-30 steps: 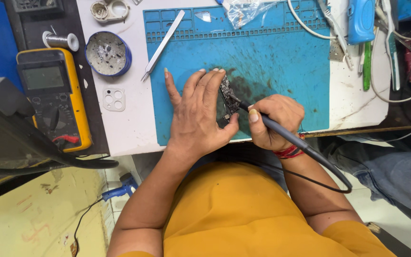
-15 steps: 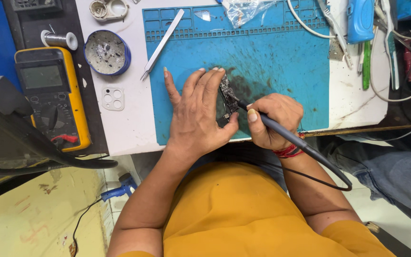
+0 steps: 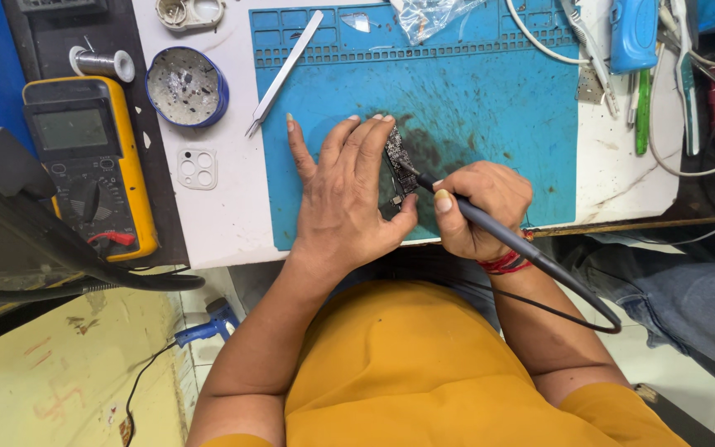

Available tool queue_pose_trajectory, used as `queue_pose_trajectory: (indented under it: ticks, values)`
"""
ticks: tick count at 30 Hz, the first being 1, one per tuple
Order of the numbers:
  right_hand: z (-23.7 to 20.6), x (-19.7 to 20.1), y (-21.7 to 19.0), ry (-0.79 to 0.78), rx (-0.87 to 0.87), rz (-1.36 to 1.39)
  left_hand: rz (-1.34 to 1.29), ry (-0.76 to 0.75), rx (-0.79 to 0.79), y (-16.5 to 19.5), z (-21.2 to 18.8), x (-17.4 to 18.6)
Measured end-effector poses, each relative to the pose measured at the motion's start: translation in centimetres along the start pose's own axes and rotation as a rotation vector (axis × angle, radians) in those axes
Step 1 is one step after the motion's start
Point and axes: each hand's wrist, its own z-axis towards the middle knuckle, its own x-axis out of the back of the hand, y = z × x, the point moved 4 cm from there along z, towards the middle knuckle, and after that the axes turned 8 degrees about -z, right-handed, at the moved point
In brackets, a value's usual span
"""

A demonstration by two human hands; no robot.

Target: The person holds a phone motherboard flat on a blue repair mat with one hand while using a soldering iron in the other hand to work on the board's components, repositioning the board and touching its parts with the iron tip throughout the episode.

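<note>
My left hand [image 3: 346,189] lies flat on the blue work mat [image 3: 490,108], fingers pressing the left edge of a small dark circuit board [image 3: 396,157]. My right hand [image 3: 477,207] grips a dark soldering iron [image 3: 506,236] like a pen. Its tip touches the board near the middle. The iron's black cable [image 3: 577,319] loops down past my right forearm. Most of the board is hidden under my left fingers.
Metal tweezers [image 3: 285,70] lie at the mat's upper left. A round blue tin [image 3: 187,85], a solder spool [image 3: 101,63], a white camera-lens frame [image 3: 197,168] and a yellow multimeter [image 3: 93,161] stand to the left. Tools, cables and a blue device [image 3: 632,33] crowd the right side.
Both hands stay in place on the board. The iron's tip has shifted only slightly.
</note>
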Motion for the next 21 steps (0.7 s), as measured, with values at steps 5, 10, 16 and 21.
queue_pose_trajectory:
  ticks: [5, 10, 16, 21]
  values:
    - [-0.03, 0.07, -0.01, -0.002, -0.007, 0.020, -0.001, 0.000, -0.001, -0.03, 0.02, -0.04]
    - [0.03, -0.03, 0.08, 0.009, -0.001, 0.013, 0.003, -0.001, -0.001, -0.04, 0.02, -0.02]
    - [-0.02, 0.11, 0.06, 0.015, 0.000, 0.032, 0.004, 0.006, -0.007, 0.04, 0.00, 0.04]
    - [0.04, 0.08, -0.11, -0.012, -0.002, -0.001, 0.003, 0.008, -0.001, 0.09, 0.01, 0.09]
